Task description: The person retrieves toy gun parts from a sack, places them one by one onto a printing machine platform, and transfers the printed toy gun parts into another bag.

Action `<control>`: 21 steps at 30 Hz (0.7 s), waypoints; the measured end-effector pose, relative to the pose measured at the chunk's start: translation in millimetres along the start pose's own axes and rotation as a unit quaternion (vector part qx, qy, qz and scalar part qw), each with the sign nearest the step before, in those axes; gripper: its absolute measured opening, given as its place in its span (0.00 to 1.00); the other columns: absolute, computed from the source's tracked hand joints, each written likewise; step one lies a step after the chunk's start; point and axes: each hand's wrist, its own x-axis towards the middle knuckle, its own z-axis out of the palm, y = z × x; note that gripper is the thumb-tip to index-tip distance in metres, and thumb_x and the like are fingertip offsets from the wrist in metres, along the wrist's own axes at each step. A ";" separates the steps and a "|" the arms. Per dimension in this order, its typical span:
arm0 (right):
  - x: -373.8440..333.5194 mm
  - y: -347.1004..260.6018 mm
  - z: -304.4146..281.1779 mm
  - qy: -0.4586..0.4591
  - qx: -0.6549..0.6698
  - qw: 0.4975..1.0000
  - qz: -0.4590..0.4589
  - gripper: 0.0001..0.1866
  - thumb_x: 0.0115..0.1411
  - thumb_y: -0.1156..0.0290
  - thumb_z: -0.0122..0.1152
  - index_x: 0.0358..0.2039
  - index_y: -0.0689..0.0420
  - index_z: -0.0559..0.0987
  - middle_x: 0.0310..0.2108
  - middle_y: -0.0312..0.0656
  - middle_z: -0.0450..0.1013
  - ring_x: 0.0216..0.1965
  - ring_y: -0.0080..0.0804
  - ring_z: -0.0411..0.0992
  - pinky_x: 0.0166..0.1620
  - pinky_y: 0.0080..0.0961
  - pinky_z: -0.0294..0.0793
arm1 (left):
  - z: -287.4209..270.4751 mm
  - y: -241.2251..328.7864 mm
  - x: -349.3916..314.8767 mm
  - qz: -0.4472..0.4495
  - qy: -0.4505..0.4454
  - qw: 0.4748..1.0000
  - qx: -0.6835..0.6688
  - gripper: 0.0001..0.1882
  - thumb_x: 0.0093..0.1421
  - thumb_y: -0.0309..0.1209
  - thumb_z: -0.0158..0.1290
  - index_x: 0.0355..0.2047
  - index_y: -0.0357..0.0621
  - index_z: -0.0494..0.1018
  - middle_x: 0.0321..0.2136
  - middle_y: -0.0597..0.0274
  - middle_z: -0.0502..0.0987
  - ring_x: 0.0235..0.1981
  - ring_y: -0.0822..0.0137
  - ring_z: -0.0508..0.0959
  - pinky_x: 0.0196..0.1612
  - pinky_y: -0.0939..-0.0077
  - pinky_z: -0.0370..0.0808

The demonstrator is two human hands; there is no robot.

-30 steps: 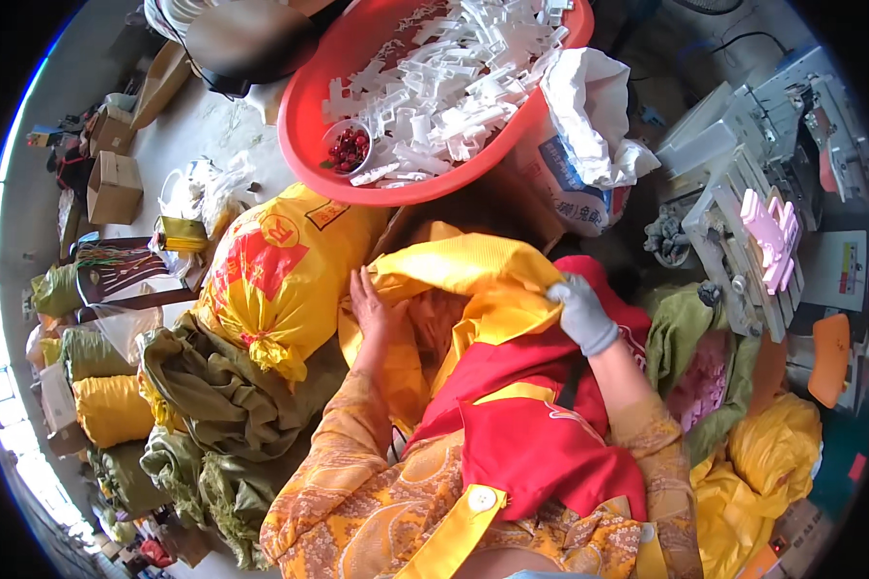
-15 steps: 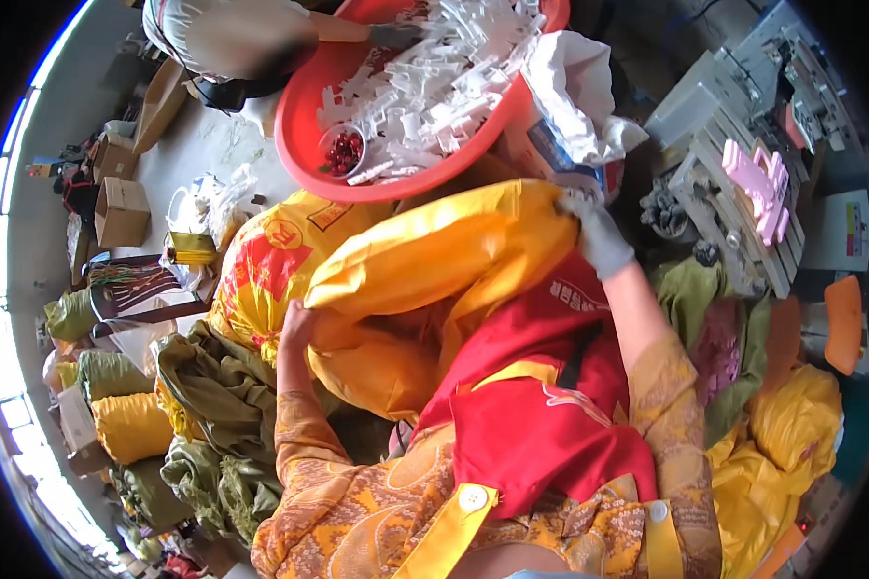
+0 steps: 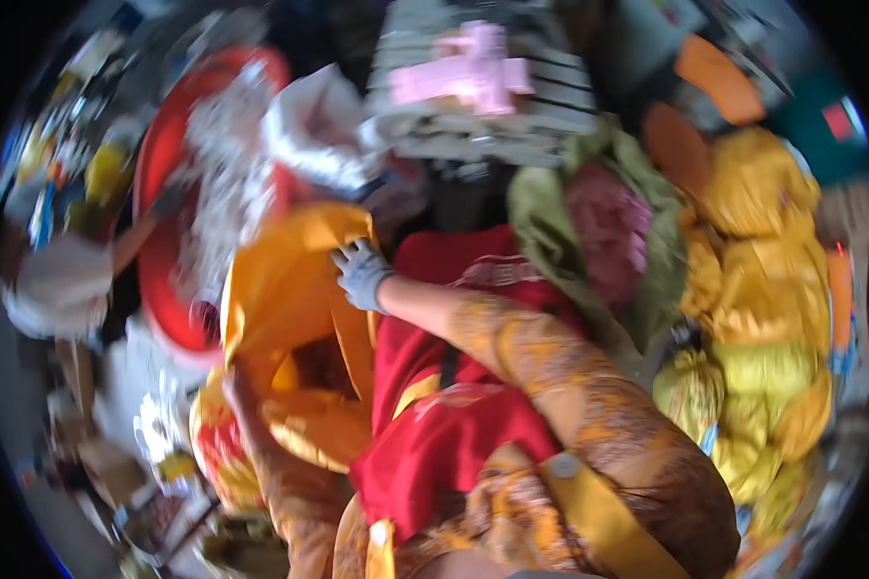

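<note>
A large yellow sack (image 3: 290, 280) lies against the front of my red apron, its mouth gaping and its inside dark. My left hand (image 3: 241, 386), blurred, is closed on the sack's left edge. My right hand (image 3: 361, 274), in a grey-white glove, rests at the sack's right edge with its fingers apart. Beyond the sack stands a red tub (image 3: 150, 193) heaped with white plastic pieces (image 3: 227, 164). A small cup of dark red bits (image 3: 205, 317) sits at the tub's near side.
A white sack (image 3: 323, 125) stands beside the tub. Pink plastic parts (image 3: 473, 72) lie on a grey slatted stand (image 3: 541, 106). To my right are a green sack with pink contents (image 3: 608, 227) and several filled yellow sacks (image 3: 768, 280). Another person's arm (image 3: 135, 241) reaches into the tub.
My view has swung to the right, so the tub now appears farther left. The sack's mouth has come into view, and my right hand's fingers have spread at its edge.
</note>
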 end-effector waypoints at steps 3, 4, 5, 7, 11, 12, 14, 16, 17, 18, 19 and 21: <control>-2.2 44.7 24.4 -0.042 0.072 0.992 0.096 0.16 0.54 0.60 0.49 0.38 0.49 0.81 0.39 0.42 0.76 0.40 0.39 0.74 0.43 0.44 0.69 | -23.8 15.5 21.7 -0.294 -0.178 0.935 -0.084 0.23 0.58 0.39 0.49 0.54 0.53 0.66 0.40 0.52 0.75 0.40 0.53 0.75 0.39 0.58 0.71; -12.2 54.5 25.5 0.022 0.174 0.982 0.068 0.17 0.53 0.60 0.49 0.38 0.51 0.81 0.36 0.43 0.77 0.38 0.39 0.75 0.42 0.41 0.71 | -37.5 25.6 33.3 -0.433 -0.133 0.872 -0.186 0.22 0.58 0.41 0.49 0.53 0.54 0.68 0.41 0.54 0.75 0.41 0.53 0.75 0.40 0.58 0.71; -25.8 63.2 22.9 0.074 0.248 0.965 0.035 0.16 0.54 0.60 0.51 0.38 0.53 0.80 0.36 0.45 0.77 0.37 0.39 0.75 0.42 0.38 0.72 | -50.2 48.8 37.8 -0.418 -0.009 0.901 -0.120 0.20 0.57 0.41 0.50 0.49 0.52 0.70 0.41 0.55 0.75 0.41 0.54 0.74 0.40 0.58 0.71; -62.9 76.0 15.4 0.105 0.494 0.863 -0.021 0.16 0.56 0.62 0.56 0.40 0.59 0.78 0.37 0.46 0.76 0.39 0.39 0.75 0.45 0.31 0.73 | -74.5 91.7 51.6 -0.262 0.254 0.931 -0.027 0.15 0.54 0.34 0.55 0.41 0.45 0.73 0.37 0.54 0.74 0.40 0.54 0.73 0.40 0.58 0.71; -171.1 120.1 26.1 0.158 0.834 0.528 0.015 0.15 0.63 0.67 0.50 0.44 0.63 0.76 0.36 0.41 0.75 0.38 0.24 0.73 0.46 0.21 0.72 | -78.3 213.7 82.7 -0.227 0.231 0.872 -0.368 0.17 0.53 0.27 0.57 0.43 0.37 0.71 0.35 0.53 0.72 0.39 0.56 0.72 0.44 0.63 0.69; -195.6 138.2 37.6 0.211 0.824 0.522 0.062 0.15 0.63 0.67 0.49 0.44 0.63 0.76 0.35 0.40 0.76 0.36 0.23 0.73 0.44 0.19 0.72 | -77.2 236.7 89.0 -0.219 0.161 0.898 -0.345 0.23 0.55 0.29 0.56 0.51 0.38 0.66 0.42 0.52 0.71 0.44 0.57 0.71 0.48 0.64 0.68; -237.4 180.8 68.7 0.297 0.786 0.490 0.233 0.14 0.63 0.66 0.48 0.41 0.61 0.77 0.31 0.39 0.75 0.32 0.25 0.74 0.39 0.21 0.73 | -68.2 277.2 120.5 -0.250 0.065 0.805 -0.535 0.35 0.60 0.33 0.53 0.64 0.45 0.50 0.61 0.52 0.56 0.54 0.61 0.66 0.55 0.67 0.66; -264.1 226.9 101.9 0.395 0.513 0.627 0.433 0.09 0.60 0.68 0.51 0.36 0.56 0.78 0.28 0.40 0.76 0.29 0.26 0.74 0.31 0.23 0.72 | -70.3 303.8 151.6 -0.269 -0.008 0.657 -0.704 0.35 0.61 0.32 0.50 0.65 0.49 0.48 0.61 0.54 0.55 0.54 0.60 0.66 0.52 0.65 0.68; -258.3 255.8 115.9 0.475 0.441 0.618 0.445 0.08 0.57 0.68 0.55 0.36 0.54 0.77 0.28 0.44 0.75 0.27 0.35 0.74 0.29 0.28 0.73 | -75.3 313.7 165.3 -0.214 -0.024 0.668 -0.712 0.33 0.61 0.32 0.51 0.64 0.49 0.51 0.61 0.53 0.56 0.53 0.61 0.67 0.50 0.66 0.69; -272.8 277.3 127.8 0.408 0.293 0.697 0.512 0.09 0.54 0.69 0.56 0.36 0.53 0.77 0.28 0.47 0.74 0.30 0.45 0.73 0.34 0.36 0.73 | -82.1 321.6 178.1 -0.189 -0.054 0.670 -0.716 0.32 0.60 0.31 0.51 0.63 0.49 0.53 0.60 0.53 0.58 0.51 0.61 0.69 0.48 0.68 0.71; -275.3 302.2 136.4 0.439 0.148 0.741 0.487 0.11 0.52 0.67 0.55 0.37 0.52 0.76 0.33 0.49 0.74 0.36 0.50 0.71 0.39 0.43 0.71 | -89.6 328.0 188.8 -0.150 -0.076 0.665 -0.727 0.30 0.59 0.30 0.52 0.62 0.48 0.56 0.59 0.52 0.59 0.50 0.62 0.70 0.46 0.69 0.73; -266.7 345.9 147.1 0.310 0.191 0.740 0.566 0.16 0.53 0.63 0.52 0.42 0.51 0.75 0.42 0.50 0.71 0.43 0.50 0.69 0.44 0.44 0.70 | -104.1 333.7 208.7 -0.036 -0.016 0.828 -0.559 0.25 0.58 0.28 0.52 0.57 0.45 0.63 0.56 0.51 0.64 0.45 0.63 0.73 0.41 0.73 0.75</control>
